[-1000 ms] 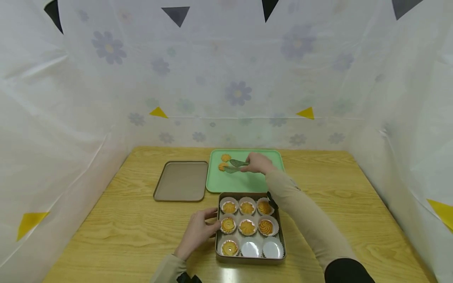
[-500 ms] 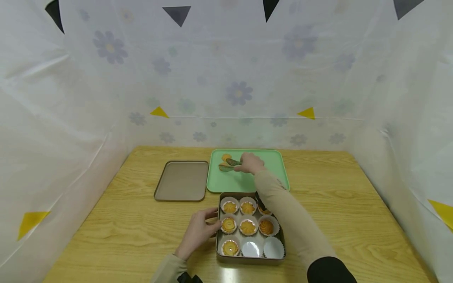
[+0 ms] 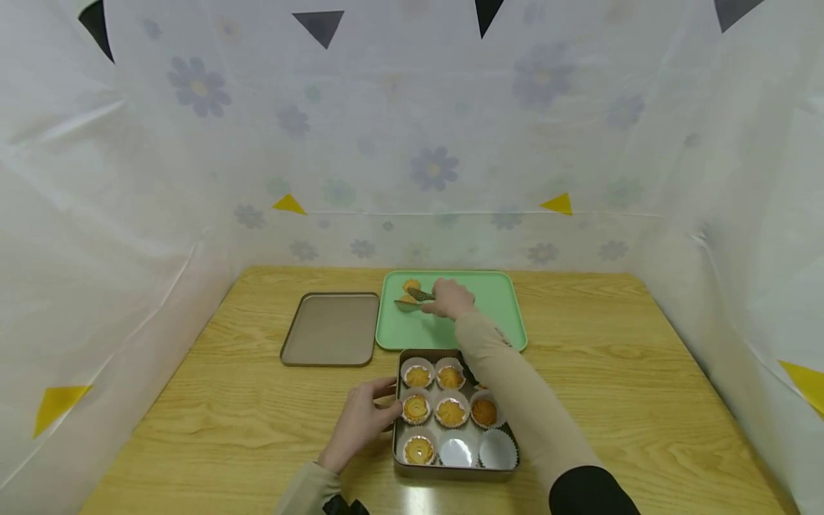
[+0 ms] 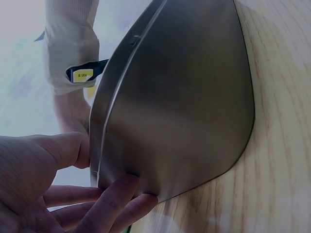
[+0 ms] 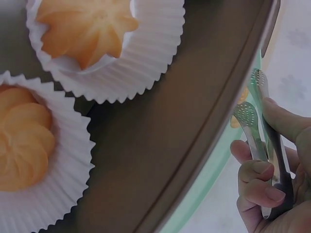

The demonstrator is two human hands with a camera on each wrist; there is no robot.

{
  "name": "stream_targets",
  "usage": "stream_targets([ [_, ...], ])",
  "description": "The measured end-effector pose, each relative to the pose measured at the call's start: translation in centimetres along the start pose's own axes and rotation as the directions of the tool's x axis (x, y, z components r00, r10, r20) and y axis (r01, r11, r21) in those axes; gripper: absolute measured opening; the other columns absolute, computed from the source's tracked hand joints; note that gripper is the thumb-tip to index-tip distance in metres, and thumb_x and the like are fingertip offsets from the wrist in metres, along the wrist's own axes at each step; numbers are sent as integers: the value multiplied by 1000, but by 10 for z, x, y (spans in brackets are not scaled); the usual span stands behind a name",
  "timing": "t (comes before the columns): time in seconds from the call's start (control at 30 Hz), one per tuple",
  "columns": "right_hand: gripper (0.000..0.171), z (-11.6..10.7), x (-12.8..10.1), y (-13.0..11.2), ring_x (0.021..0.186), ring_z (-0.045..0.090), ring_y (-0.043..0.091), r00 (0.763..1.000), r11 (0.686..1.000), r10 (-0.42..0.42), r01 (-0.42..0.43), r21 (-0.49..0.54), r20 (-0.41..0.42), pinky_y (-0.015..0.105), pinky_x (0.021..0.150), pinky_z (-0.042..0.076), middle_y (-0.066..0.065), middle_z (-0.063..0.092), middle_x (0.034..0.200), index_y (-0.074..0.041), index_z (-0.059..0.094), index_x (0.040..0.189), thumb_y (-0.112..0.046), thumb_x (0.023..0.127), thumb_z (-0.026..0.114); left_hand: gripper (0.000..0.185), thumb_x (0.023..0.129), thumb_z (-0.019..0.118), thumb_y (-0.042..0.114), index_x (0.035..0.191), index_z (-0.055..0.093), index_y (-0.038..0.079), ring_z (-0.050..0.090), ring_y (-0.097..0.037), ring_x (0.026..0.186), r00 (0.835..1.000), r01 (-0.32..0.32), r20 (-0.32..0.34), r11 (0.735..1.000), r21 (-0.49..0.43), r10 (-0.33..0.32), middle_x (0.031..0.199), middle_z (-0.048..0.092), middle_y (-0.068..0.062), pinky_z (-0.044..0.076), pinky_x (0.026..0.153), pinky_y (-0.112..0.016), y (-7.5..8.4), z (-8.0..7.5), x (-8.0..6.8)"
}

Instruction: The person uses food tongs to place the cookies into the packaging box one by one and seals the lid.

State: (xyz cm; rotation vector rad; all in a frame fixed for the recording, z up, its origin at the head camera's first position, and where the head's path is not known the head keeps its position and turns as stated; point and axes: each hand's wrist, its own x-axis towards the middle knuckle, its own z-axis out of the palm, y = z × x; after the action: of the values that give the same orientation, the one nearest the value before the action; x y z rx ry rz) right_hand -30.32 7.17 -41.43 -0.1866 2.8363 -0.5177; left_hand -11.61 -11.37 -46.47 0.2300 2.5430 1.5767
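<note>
**Tongs over two cookies on the green tray, tin steadied at its left wall**

The right hand (image 3: 450, 299) reaches across the cookie tin (image 3: 399, 458) to the mint-green tray (image 3: 496, 315) behind it, fingers wrapped round a pair of metal tongs (image 3: 415, 300). The tong tips lie at the tray's far left corner, where two butter cookies (image 3: 409, 287) sit close together; the nearer one seems to lie between the tips, though the head view is too small to tell whether they touch it. In the right wrist view the fingers (image 5: 255, 182) curl firmly round the tong arms (image 5: 257, 131).

The left hand (image 3: 360, 422) grips the tin's left wall, thumb on the rim and fingers against the outside; the left wrist view shows the fingertips (image 4: 119, 194) pressed to the brushed metal side (image 4: 180, 97).

Inside the tin, white paper cups (image 3: 497, 450) stand in rows of three. Cookies fill most of them; the two cups at the near right are bare. The right sleeve (image 3: 515, 400) covers part of the far right cup.

The tin's lid (image 3: 330, 329) lies flat on the wooden table (image 3: 611, 372), just left of the tray.
</note>
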Motion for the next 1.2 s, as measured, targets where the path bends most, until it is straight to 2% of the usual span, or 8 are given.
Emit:
stream_targets([
  [0.27,52,2,0,-1,109,67,35,1000,1000,-3,2,-20,-17,52,88,61,14,65,136,-6,61,136,-38,95,68,49,88,65,4,134,57,-10,74,-42,96,1000,0,9,999,-34,0,124,65,-35,66,70,-25,0,1,1],
  [0.63,51,-2,-3,11,112,67,35,1000,999,-26,26,-21,-16,51,89,61,13,65,137,-7,63,135,-39,96,67,51,88,65,5,136,56,-10,75,-41,96,1000,9,14,999,-43,-9,125,64,-35,66,70,-25,0,2,0],
  [0.77,47,-6,-7,16,93,71,26,999,998,-52,51,-22,-7,40,72,62,13,69,131,-7,67,130,-38,95,68,50,88,65,5,136,57,-9,75,-40,95,1000,8,18,999,-46,-7,125,65,-35,66,70,-25,1,1,-1],
  [0.87,41,-8,-10,20,72,62,17,998,998,-65,65,-25,9,28,56,50,12,74,119,-7,72,121,-37,95,68,50,89,65,4,136,57,-8,75,-40,96,1000,18,22,998,-58,-17,126,64,-35,66,70,-25,1,1,-1],
  [0.93,38,-10,-11,22,67,56,14,997,997,-72,73,-26,19,25,52,43,12,75,114,-7,73,118,-37,95,68,49,89,65,4,136,57,-8,75,-40,96,1000,18,21,998,-55,-17,126,64,-35,65,69,-24,1,0,-1],
  [1.03,40,-12,-13,24,71,61,16,997,997,-77,78,-27,25,26,54,48,13,74,120,-6,72,121,-37,95,68,50,89,64,4,136,56,-9,75,-40,96,1000,18,18,999,-48,-17,125,65,-35,65,69,-25,1,0,-1],
  [1.13,46,-14,-16,25,87,71,23,996,996,-84,84,-21,22,33,62,58,14,68,132,-6,68,129,-38,96,67,50,88,64,4,136,56,-10,75,-40,96,1000,18,15,999,-41,-17,125,65,-35,65,70,-24,1,0,-2],
  [1.2,47,-15,-18,26,93,72,26,996,996,-88,88,-9,27,35,65,59,15,67,134,-5,67,130,-38,96,67,50,88,64,3,136,56,-10,75,-41,96,1000,21,15,999,-48,-21,125,64,-35,66,69,-25,1,0,-2],
])
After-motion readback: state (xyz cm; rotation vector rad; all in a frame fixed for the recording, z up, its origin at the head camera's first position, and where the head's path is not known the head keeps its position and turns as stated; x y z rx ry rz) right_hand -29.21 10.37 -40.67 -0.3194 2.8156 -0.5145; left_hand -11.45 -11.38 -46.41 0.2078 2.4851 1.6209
